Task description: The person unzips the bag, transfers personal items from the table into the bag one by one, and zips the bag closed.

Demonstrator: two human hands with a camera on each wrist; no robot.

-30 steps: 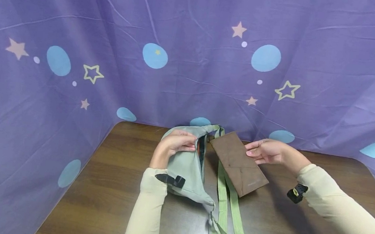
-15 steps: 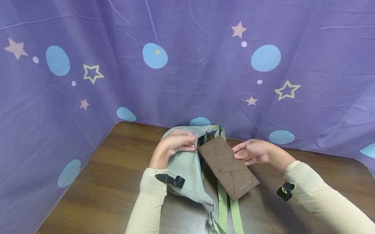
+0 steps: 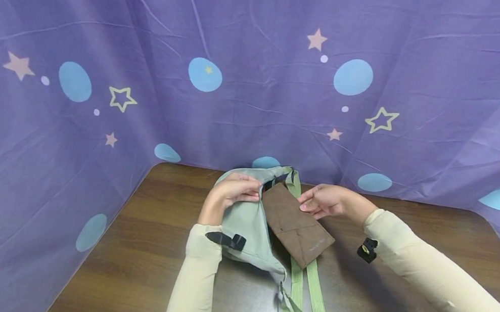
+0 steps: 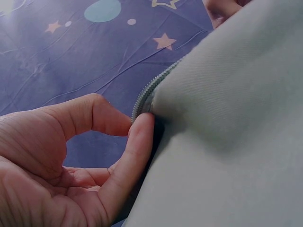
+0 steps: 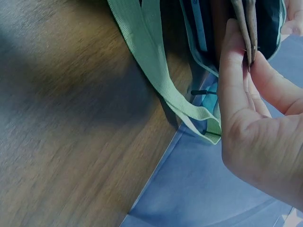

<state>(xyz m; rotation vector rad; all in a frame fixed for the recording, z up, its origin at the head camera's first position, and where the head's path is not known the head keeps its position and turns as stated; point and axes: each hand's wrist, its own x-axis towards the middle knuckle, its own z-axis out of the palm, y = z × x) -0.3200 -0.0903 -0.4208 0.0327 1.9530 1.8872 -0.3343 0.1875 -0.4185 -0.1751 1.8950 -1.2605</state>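
A pale green sling bag (image 3: pixel 249 227) lies on the wooden table (image 3: pixel 138 261), its zipper mouth facing right. My left hand (image 3: pixel 232 190) pinches the bag's upper edge by the zipper (image 4: pixel 144 97) and holds the mouth apart. My right hand (image 3: pixel 325 200) pinches the far end of a flat brown wallet (image 3: pixel 295 224). The wallet's left corner reaches the bag's opening. In the right wrist view my right hand's fingers (image 5: pixel 236 90) clamp the wallet's edge (image 5: pixel 248 28) over the dark inside of the bag.
The bag's green webbing strap (image 3: pixel 304 294) trails toward the near table edge and ends in a loop. A purple cloth (image 3: pixel 258 75) with stars and blue spots hangs close behind and to the left of the table. Bare wood (image 5: pixel 71 132) lies right of the strap.
My right hand has carried the brown wallet leftward until its corner reaches the bag's mouth. My left hand has kept its grip on the bag's edge.
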